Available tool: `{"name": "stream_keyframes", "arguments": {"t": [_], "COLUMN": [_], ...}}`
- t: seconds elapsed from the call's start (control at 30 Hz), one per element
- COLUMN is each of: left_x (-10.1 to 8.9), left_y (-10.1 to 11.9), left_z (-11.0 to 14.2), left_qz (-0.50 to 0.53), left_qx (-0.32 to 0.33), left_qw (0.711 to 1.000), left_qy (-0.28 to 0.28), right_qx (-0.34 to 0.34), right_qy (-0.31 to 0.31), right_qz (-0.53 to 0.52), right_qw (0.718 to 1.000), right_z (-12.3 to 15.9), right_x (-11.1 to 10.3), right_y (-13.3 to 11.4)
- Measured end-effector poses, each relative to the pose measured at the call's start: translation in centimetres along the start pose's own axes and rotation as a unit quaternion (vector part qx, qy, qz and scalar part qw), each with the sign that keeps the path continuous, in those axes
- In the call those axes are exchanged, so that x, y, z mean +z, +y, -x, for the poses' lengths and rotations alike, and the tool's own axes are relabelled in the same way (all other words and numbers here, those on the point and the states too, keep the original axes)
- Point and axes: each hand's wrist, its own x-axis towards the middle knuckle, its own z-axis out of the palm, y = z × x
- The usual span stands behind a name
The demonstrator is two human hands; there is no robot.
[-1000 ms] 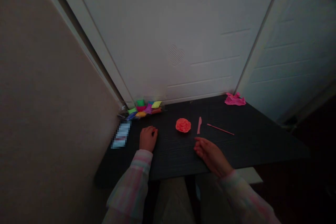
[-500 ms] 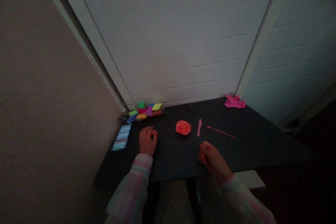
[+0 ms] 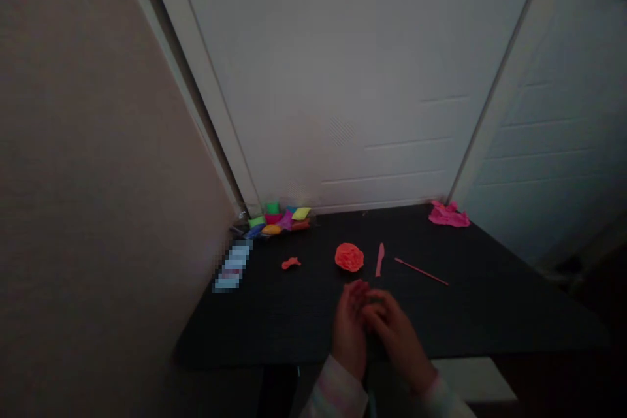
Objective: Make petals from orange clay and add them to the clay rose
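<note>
My left hand (image 3: 349, 326) and my right hand (image 3: 394, 333) meet close together over the near middle of the dark table (image 3: 490, 313), fingers curled toward each other. The dim light hides whether anything lies between them. Just beyond them sits a round orange clay lump (image 3: 349, 257). A small orange clay scrap (image 3: 290, 263) lies alone to the left. A pink flat knife tool (image 3: 379, 259) and a thin pink stick (image 3: 421, 272) rest to the right of the lump.
Several coloured clay packets (image 3: 279, 220) are piled at the back left corner by the wall. A blurred card (image 3: 232, 266) lies at the left edge. A crumpled pink wrapper (image 3: 449, 215) sits at the back right. White panelled doors stand behind.
My left hand left the small orange scrap on the table and moved right. My right hand drew in to meet it. The camera tilted, shifting the table lower in view.
</note>
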Motion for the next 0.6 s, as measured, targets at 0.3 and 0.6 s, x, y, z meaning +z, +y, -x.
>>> {"name": "stream_keyframes", "arguments": {"t": [0.3,0.6], "left_x": [-0.9,-0.4], "left_y": [1.1,1.4], "left_z": [-0.9,-0.8], "left_qz": [0.232,0.204], "left_qx": [-0.126,-0.142], "left_qw": [0.964,0.967], "left_qy": [-0.007,0.064], "right_qx": [-0.154,-0.268], "right_qy": [-0.024,-0.078], "right_qz": [0.178,0.473], "right_qw": [0.972,0.836], "right_z": [1.2,3.3], "right_x": [2.0,0.9], "right_y": [0.2,-1.7]}}
